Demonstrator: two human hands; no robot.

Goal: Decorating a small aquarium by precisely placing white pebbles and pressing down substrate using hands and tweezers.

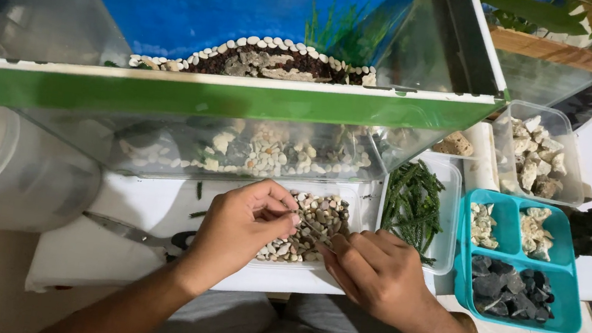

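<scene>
Tray of mixed pebbles (308,224) on white worktop (133,207), below glass tank (229,98). Left hand (239,231) fingers pinched narrow over the tray's 9 o'clock edge. Right hand (377,271) at 5 o'clock, fingers closed on thin tweezers (314,230). Teal divided tray (517,261) at 3 o'clock.

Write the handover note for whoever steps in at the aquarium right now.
Left hand: fingers pinched over the pebble tray, apparently on a small pebble; too small to be sure.
Right hand: holds tweezers, tips over the pebbles.
Around: plant tray right of the pebbles, teal box of pale and dark stones further right, scissors left on the table.
Done: tank already holds a dark mound edged with white pebbles.
Left: pebbles, plants and stones remain in their trays.
</scene>
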